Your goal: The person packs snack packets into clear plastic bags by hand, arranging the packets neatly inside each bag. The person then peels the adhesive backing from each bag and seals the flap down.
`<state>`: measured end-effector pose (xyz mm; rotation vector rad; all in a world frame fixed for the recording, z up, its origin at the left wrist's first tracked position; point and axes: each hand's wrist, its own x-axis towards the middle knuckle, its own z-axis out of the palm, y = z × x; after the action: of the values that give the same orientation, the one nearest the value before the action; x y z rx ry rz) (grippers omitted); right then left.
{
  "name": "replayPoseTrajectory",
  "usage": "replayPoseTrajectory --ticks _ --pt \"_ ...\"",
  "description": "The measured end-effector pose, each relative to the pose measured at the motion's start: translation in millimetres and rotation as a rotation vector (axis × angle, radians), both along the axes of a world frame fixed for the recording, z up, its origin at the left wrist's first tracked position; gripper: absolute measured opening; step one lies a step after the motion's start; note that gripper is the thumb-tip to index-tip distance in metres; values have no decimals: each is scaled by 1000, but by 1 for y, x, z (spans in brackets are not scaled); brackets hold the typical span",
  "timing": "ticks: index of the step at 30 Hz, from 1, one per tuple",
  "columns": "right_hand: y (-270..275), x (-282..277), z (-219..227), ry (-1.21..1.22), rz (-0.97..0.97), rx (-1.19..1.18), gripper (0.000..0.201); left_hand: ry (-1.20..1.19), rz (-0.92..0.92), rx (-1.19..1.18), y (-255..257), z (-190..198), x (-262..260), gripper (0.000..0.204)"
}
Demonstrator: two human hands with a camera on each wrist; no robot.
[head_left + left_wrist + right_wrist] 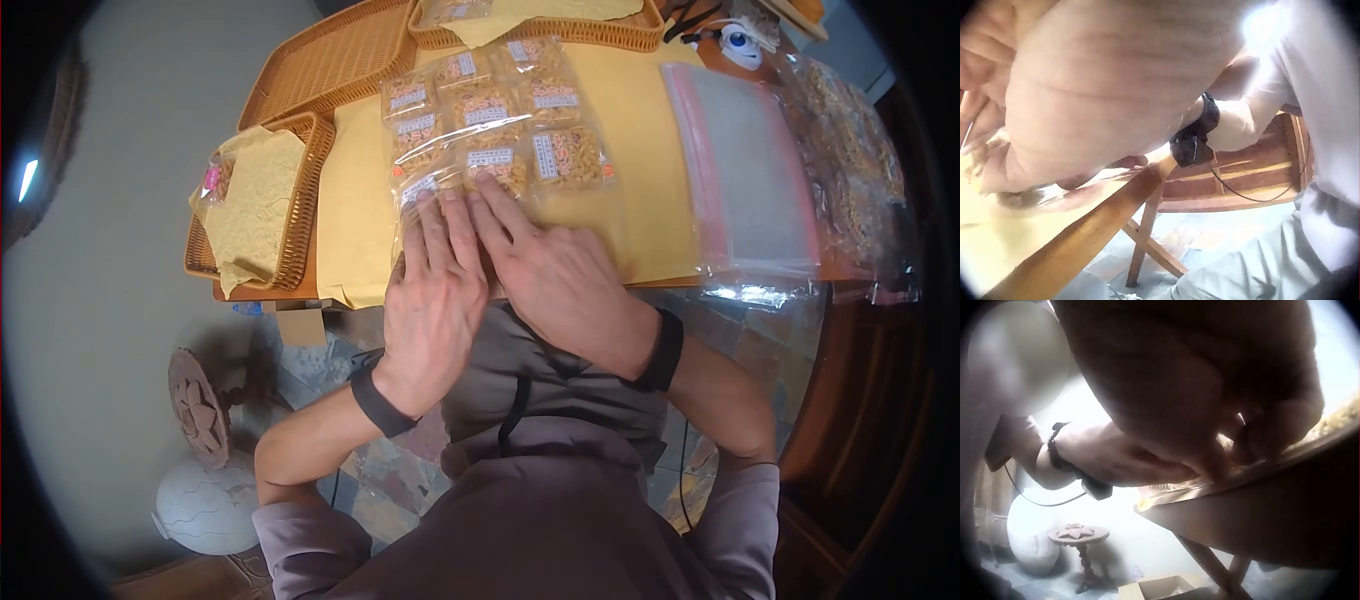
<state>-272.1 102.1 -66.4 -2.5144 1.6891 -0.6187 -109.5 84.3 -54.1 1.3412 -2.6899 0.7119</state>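
A large clear plastic bag (pixel 590 215) lies on the yellow-covered table, with several small snack packets (pixel 567 157) in rows inside it. The packets show noodle-like golden pieces and white printed labels. My left hand (pixel 437 290) rests on the bag's near part, its fingers stretched forward and the tips at the nearest packets. Beside it, my right hand (pixel 560 280) touches the bag with its fingers extended toward the lower middle packet. The two hands nearly meet at the fingers and cover part of the bag's near edge.
Wicker trays (pixel 350 65) stand at the back, and a smaller basket (pixel 300 210) with yellow paper and one packet sits at the left. Right of the bag lie flat clear bags with pink edges (pixel 745 165), then filled bags (pixel 850 150). The table's wooden edge (pixel 1085 240) runs close below my hands.
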Motion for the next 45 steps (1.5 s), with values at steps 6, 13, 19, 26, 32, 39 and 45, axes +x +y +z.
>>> replayPoseTrajectory --ticks 6,13,19,26,32,39,45 --pt "7 -3 7 200 -64 -44 52 -85 24 -68 -7 -5 -3 56" --pt "12 -5 1 189 -84 -8 54 -314 108 -140 -7 -6 -15 59" --pt "9 -7 -4 149 -78 -25 55 -257 -47 -97 -7 5 -1 57" --pt "23 -11 -6 99 40 -112 55 51 -244 119 32 34 34 54" --pt "29 -5 -8 136 80 -96 54 257 -184 124 -11 31 27 49" --pt "34 -7 -10 207 22 -88 57 210 -244 224 -24 7 34 36" --pt "39 -9 -14 272 65 -109 54 330 -251 299 -28 -9 38 28"
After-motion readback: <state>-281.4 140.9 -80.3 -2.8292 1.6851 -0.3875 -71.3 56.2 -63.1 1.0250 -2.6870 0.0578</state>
